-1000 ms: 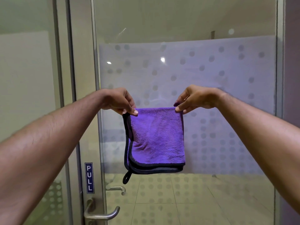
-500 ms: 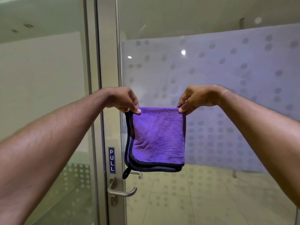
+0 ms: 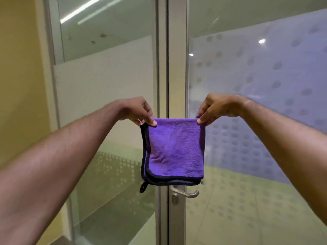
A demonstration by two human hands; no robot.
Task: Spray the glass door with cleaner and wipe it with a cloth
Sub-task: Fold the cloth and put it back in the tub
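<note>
A folded purple cloth with black trim and a small black loop hangs in front of me, clear of the glass. My left hand pinches its top left corner and my right hand pinches its top right corner. Behind it is the glass door, with a frosted band of dots, on the right. The door's metal frame runs straight up behind the cloth. No cleaner bottle is in view.
A metal lever handle with a lock sits just below the cloth on the door frame. A fixed glass panel with a frosted band stands to the left, and a yellow wall at the far left.
My view has swung to the left, so the door frame and handle now sit behind the cloth. Both hands keep the same pinch on the cloth's top corners.
</note>
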